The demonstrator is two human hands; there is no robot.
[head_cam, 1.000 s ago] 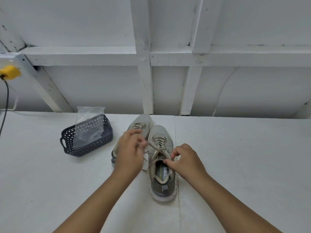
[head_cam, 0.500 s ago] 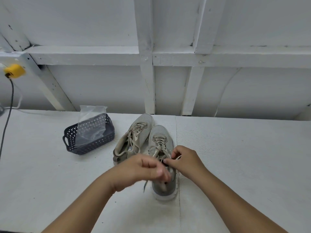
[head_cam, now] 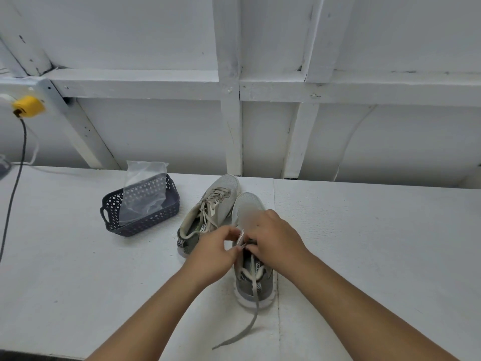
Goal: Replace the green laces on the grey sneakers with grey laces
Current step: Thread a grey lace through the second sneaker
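Two grey sneakers stand side by side on the white table. The right sneaker (head_cam: 253,282) points away from me, and both my hands work over its tongue. My left hand (head_cam: 217,250) pinches the lace near the top eyelets. My right hand (head_cam: 273,235) covers the lacing and pinches the lace beside the tongue. One loose pale lace end (head_cam: 250,327) trails over the heel onto the table toward me. The left sneaker (head_cam: 208,212) lies tilted, its pale lace still threaded and loose.
A dark perforated basket (head_cam: 140,220) holding a clear plastic bag (head_cam: 143,191) sits left of the shoes. A yellow plug (head_cam: 27,106) with a dark cable (head_cam: 15,178) hangs at the far left. A white framed wall stands behind the table.
My left hand swung from the left of the shoe, down near its heel, then back up to the tongue. The lace end now lies drawn out over the heel onto the table.
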